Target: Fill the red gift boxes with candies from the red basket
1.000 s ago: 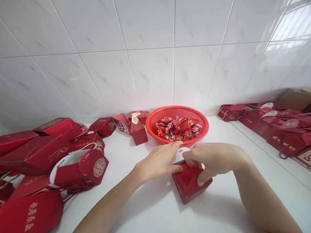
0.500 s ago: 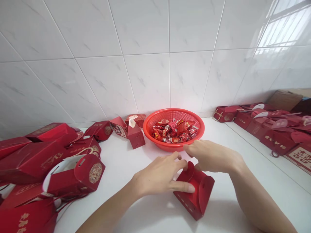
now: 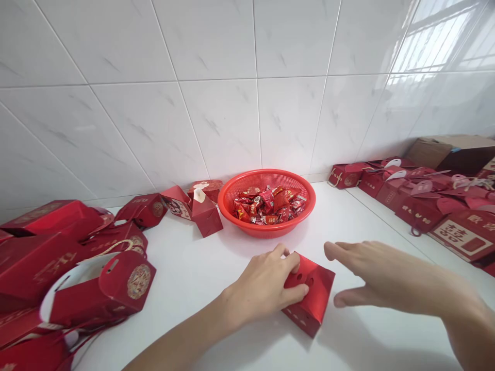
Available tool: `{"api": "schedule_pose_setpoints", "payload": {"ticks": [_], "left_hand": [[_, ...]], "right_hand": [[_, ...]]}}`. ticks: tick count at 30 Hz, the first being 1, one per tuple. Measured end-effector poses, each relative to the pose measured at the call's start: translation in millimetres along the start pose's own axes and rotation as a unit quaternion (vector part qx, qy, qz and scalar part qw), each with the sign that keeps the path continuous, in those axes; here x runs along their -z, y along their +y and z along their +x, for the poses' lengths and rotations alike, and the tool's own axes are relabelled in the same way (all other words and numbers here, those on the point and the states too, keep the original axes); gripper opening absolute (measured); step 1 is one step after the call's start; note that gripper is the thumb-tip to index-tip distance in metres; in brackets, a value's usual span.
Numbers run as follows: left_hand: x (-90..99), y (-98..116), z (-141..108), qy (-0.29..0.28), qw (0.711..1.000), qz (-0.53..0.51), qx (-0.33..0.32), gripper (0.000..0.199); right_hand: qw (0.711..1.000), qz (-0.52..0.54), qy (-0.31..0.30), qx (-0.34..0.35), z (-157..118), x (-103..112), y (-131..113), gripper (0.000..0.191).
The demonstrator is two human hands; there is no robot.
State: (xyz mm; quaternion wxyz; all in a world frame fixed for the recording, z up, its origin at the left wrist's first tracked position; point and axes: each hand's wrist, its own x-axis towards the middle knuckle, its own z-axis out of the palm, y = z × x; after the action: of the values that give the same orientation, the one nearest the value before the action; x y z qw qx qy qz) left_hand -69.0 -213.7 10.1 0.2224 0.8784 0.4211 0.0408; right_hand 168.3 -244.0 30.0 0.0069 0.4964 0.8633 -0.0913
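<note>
Along the left side of a smooth white worktop (image 3: 185, 288), gold-printed dark red card boxes (image 3: 42, 257) lie heaped. Near the worktop's back edge, an open, folded red card box (image 3: 209, 220) sits just left of a round, perforated red plastic basket (image 3: 265, 230) holding red-wrapped sweets (image 3: 266, 206). A wall of glossy, grey-veined white tiles (image 3: 216, 118) rises behind. The person's bare left hand (image 3: 265, 286) touches a small, square-topped red card box (image 3: 317, 288) on the worktop in front of the basket; thumb and forefinger lie on its top, but whether they grip cannot be told. Just right, the bare right hand (image 3: 371, 273) is released, fingers extended, apart from that box. Beyond a thin seam (image 3: 371, 212) in the worktop, more tied red card boxes (image 3: 415, 212) stand crowded together, a brown cardboard carton (image 3: 429, 153) behind them; the tiles above mirror a bright, barred window (image 3: 429, 46).
</note>
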Motion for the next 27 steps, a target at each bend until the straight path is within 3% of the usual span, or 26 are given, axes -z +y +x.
{"api": "schedule_pose_setpoints", "payload": {"ticks": [3, 5, 9, 13, 17, 19, 21, 24, 27], "left_hand": [[-4.8, -6, 9, 0.024, 1.0, -0.006, -0.01, 0.026], [-8.7, -10, 15, 0.044, 0.999, -0.022, -0.017, 0.032], [-18.2, -15, 20, 0.077, 0.994, -0.053, -0.054, 0.04], [-26.0, -14, 18, 0.091, 0.991, -0.064, -0.08, 0.039], [-27.3, -14, 14, 0.068, 0.984, -0.116, -0.117, 0.043], [-25.4, -14, 12, 0.044, 0.981, -0.141, -0.123, 0.05], [-22.6, -15, 10, 0.024, 0.981, -0.145, -0.124, 0.054], [-18.9, -15, 9, 0.005, 0.983, -0.128, -0.129, 0.053], [-17.7, -17, 9, -0.001, 0.985, -0.119, -0.129, 0.05]], "right_hand": [[0.996, 0.05, 0.073, -0.033, 0, -37, -14, 0.076], [0.985, 0.095, 0.125, -0.067, 4, -58, -25, 0.077], [0.972, 0.123, 0.17, -0.105, 8, -90, -37, 0.08], [0.961, 0.12, 0.229, -0.098, 7, -108, -41, 0.087], [0.945, 0.112, 0.281, -0.124, 5, -108, -32, 0.067], [0.936, 0.104, 0.297, -0.161, 5, -96, -13, 0.054], [0.916, 0.081, 0.322, -0.224, 9, -77, 22, 0.051], [0.869, 0.044, 0.368, -0.328, 24, -40, 93, 0.054], [0.841, 0.072, 0.361, -0.396, 46, -13, 163, 0.068]]}}
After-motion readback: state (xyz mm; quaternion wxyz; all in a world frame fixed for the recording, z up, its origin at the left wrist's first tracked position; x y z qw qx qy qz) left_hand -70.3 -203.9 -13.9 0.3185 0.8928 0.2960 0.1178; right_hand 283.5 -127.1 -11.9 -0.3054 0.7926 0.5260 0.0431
